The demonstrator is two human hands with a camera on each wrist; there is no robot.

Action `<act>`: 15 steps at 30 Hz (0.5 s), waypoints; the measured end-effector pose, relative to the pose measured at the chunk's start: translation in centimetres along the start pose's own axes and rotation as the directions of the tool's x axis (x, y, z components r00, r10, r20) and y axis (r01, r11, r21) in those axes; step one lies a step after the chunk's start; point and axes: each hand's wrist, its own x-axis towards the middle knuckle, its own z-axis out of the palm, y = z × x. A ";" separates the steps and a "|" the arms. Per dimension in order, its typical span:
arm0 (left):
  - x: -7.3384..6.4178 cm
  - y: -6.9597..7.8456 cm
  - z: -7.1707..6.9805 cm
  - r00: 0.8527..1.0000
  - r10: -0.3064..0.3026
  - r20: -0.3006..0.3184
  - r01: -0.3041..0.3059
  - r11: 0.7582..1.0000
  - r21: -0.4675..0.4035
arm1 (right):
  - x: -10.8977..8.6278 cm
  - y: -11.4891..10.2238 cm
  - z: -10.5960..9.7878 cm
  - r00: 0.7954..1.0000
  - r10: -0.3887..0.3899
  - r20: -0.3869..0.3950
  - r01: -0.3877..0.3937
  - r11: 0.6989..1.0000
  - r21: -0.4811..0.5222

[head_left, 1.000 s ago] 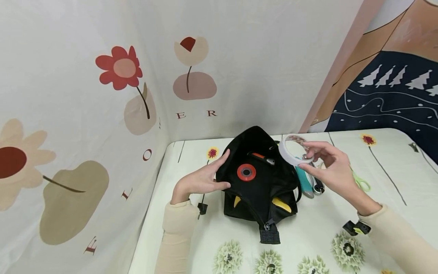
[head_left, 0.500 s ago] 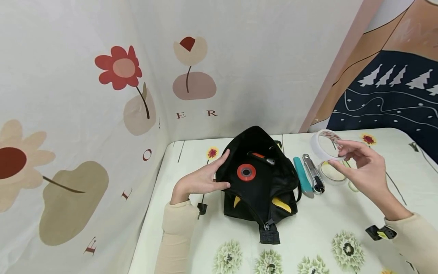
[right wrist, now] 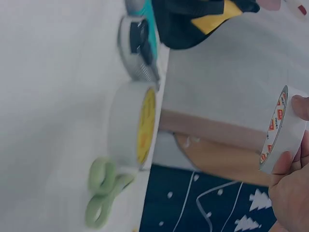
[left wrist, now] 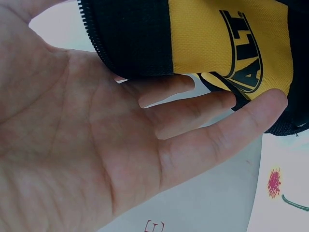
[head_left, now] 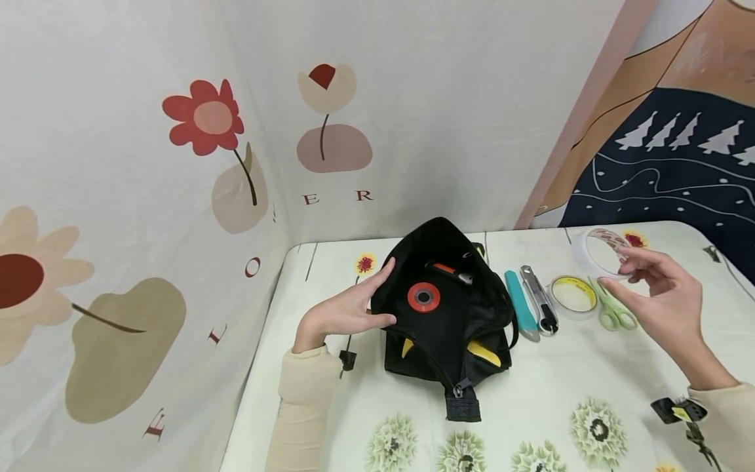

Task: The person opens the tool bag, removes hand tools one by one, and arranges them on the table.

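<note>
My right hand (head_left: 666, 295) pinches a white roll of tape (head_left: 580, 252) between thumb and fingers, above the table's right side. Printed labels show inside its core in the right wrist view. My left hand (head_left: 345, 311) holds the left rim of a black and yellow tool bag (head_left: 442, 334), its thumb on the near side and fingers along the outside. The bag gapes open. Within it lie a red disc with a dark centre (head_left: 423, 297) and an orange and black tool with a silver end (head_left: 451, 271).
Right of the bag lie a teal-handled tool (head_left: 522, 307), a silver utility knife (head_left: 539, 300), a tape roll with a yellow core (head_left: 577, 282) and green scissors (head_left: 613, 307). A flower-printed cloth (head_left: 554, 387) covers the table. Printed curtains (head_left: 425, 131) stand behind and at left.
My right hand has carried the white tape roll rightward, away from the bag, uncovering the yellow-core roll and scissors. The left hand stays at the bag's rim.
</note>
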 end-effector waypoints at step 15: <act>0.1 -0.1 0.1 1.000 -0.012 0.001 0.012 1.000 0.009 | -0.7 2.6 -2.9 0.996 0.043 -0.081 -0.057 0.983 -0.172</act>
